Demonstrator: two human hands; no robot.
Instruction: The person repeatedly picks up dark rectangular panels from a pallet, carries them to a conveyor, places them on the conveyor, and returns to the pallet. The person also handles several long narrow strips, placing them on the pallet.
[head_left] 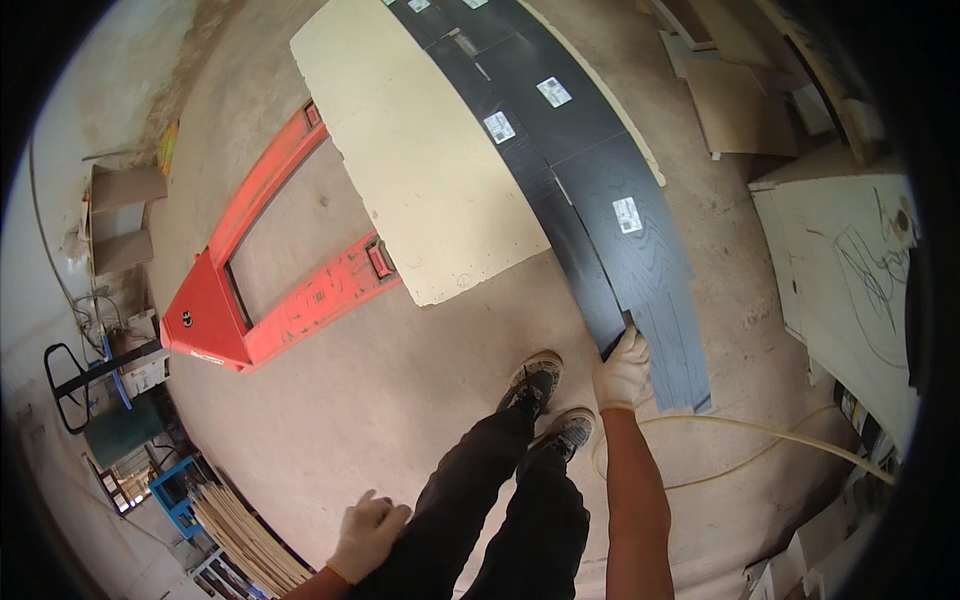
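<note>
My right hand (pixel 622 372), in a white glove, is closed on the near end of a narrow dark panel (pixel 583 262). Alongside it on the right lies a wider dark wood-grain panel (pixel 655 265) with a white label (pixel 627 215). More dark panels (pixel 480 45) with labels continue toward the far end. They rest on a large cream board (pixel 430 190), whose bare left part shows. Down by my left thigh, my gloved left hand (pixel 370 532) hangs with loosely bent fingers, somewhat apart, and nothing visible in it.
A red pallet jack (pixel 235 290) reaches under the cream board from the left. A yellowish hose (pixel 800 438) curves over the floor at right, below a pale scribbled cabinet (pixel 845 265). Boards (pixel 740 108) lean at the far right. Wood strips (pixel 245 535) are stacked lower left.
</note>
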